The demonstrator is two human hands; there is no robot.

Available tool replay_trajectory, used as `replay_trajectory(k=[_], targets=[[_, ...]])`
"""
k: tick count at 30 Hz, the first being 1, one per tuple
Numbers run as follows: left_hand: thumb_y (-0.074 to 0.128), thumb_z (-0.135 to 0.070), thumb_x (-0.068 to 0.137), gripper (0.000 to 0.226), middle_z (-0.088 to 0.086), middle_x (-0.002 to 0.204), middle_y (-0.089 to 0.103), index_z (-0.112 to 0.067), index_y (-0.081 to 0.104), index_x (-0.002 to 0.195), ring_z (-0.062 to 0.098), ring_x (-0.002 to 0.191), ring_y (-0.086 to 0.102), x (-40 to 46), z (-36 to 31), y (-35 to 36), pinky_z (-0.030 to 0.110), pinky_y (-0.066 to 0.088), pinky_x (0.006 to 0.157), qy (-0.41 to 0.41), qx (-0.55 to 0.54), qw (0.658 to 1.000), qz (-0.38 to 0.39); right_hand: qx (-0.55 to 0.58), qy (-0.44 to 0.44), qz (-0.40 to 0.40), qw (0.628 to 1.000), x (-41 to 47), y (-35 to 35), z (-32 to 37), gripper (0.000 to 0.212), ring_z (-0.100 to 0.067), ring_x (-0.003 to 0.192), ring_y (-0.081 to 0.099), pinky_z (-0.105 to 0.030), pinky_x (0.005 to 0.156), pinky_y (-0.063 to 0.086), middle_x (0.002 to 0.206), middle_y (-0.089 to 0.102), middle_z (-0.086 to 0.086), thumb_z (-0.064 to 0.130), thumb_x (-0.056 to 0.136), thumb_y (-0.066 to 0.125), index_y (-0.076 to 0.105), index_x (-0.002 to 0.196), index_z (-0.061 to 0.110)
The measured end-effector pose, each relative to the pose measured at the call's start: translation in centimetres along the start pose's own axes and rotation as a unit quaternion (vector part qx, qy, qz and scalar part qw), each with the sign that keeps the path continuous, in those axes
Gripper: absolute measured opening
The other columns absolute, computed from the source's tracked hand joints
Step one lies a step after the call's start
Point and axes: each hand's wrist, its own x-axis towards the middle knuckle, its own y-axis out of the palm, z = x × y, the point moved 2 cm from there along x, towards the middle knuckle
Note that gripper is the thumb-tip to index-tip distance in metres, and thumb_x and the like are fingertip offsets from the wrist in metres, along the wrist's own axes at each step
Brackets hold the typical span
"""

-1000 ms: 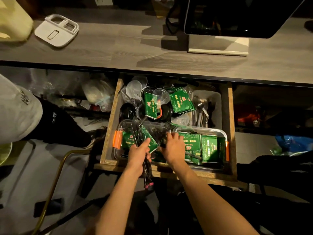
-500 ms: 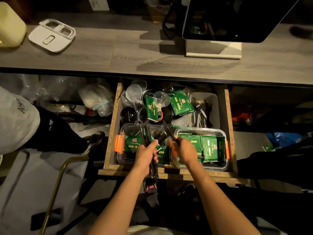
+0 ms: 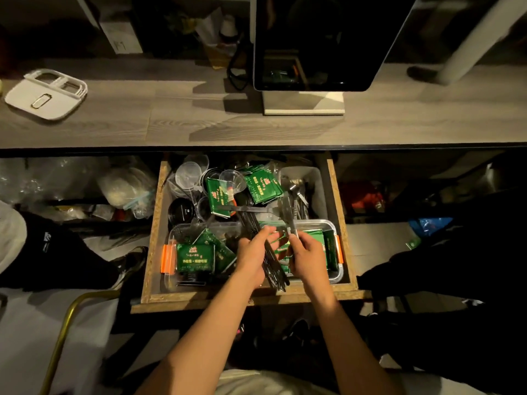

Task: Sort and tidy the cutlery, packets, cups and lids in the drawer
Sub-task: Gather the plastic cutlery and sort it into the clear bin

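An open wooden drawer [image 3: 155, 238] sits under the counter. Both hands are over its front middle. My left hand [image 3: 253, 258] grips a bundle of black plastic cutlery [image 3: 275, 276] that slants toward the drawer's front. My right hand [image 3: 306, 252] pinches a clear plastic utensil [image 3: 286, 208] that points to the back. Green packets [image 3: 195, 258] fill the front left clear container and the right one [image 3: 338, 269]. More green packets [image 3: 263, 186], clear cups [image 3: 188, 172] and black lids [image 3: 181, 210] lie at the back. A grey bin [image 3: 319, 189] holds metal cutlery.
A grey wooden counter [image 3: 171, 124] spans the view above the drawer. On it stand a dark screen on a white base [image 3: 303, 102] and a white divided tray [image 3: 45, 94]. Another person's leg and shoe [image 3: 65, 252] are left of the drawer. A brass chair frame [image 3: 64, 332] curves at lower left.
Both hands rose out of the left container and shifted right. The left hand now holds the black cutlery bundle higher. The right hand has picked up a clear utensil.
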Motion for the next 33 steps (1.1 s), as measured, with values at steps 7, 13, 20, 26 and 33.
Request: replay_trajectory(k=[7,13,20,26,33], targets=[[0.051,-0.020,0.103,0.022,0.010,0.124,0.066,-0.009,0.062,0.118,0.024,0.109,0.064,-0.9,1.1,2.9,0.040,0.056,0.076,-0.001,-0.087,0.994,0.058,-0.004,0.001,-0.024,1.000,-0.5,-3.9,-0.1,0.032,0.001,0.050,0.047,-0.020,0.053,0.037,0.057,0.057,0.010,0.019,0.101,0.051,0.064,0.072,0.022],[0.047,-0.018,0.104,0.023,0.020,0.129,0.062,-0.003,0.059,0.115,0.029,0.106,0.065,-0.7,0.6,2.8,0.044,0.054,0.080,-0.003,-0.180,0.983,0.046,0.026,0.020,-0.041,0.999,0.4,-8.9,-0.3,0.033,-0.019,0.056,0.042,-0.031,0.053,0.032,0.061,0.050,-0.005,0.024,0.099,0.054,0.061,0.072,0.005],[0.049,-0.021,0.101,0.024,0.020,0.107,0.072,-0.003,0.064,0.108,0.029,0.086,0.074,-1.7,-2.2,2.0,0.041,0.061,0.075,0.000,-0.066,0.994,0.088,-0.046,-0.008,0.054,0.997,1.8,-14.7,2.7,0.026,-0.006,0.043,0.035,-0.017,0.041,0.028,0.058,0.045,-0.004,0.015,0.100,0.051,0.066,0.083,0.001],[0.060,-0.019,0.096,0.028,0.019,0.104,0.075,-0.001,0.067,0.116,0.025,0.072,0.071,-3.4,-3.2,3.8,0.031,0.060,0.057,0.030,0.128,0.979,0.155,-0.082,-0.043,0.052,0.994,2.6,-15.9,4.0,0.030,-0.005,0.045,0.038,-0.016,0.042,0.030,0.057,0.047,0.001,0.017,0.100,0.052,0.066,0.083,-0.003],[0.055,-0.011,0.098,0.017,0.005,0.072,0.061,-0.003,0.070,0.104,0.013,0.057,0.055,-4.7,-2.0,6.2,0.026,0.050,0.055,0.014,0.196,0.945,0.262,-0.066,-0.071,0.045,0.994,2.8,-15.8,4.8,0.030,-0.006,0.047,0.041,-0.021,0.047,0.033,0.056,0.050,0.005,0.022,0.099,0.053,0.067,0.078,0.006]])
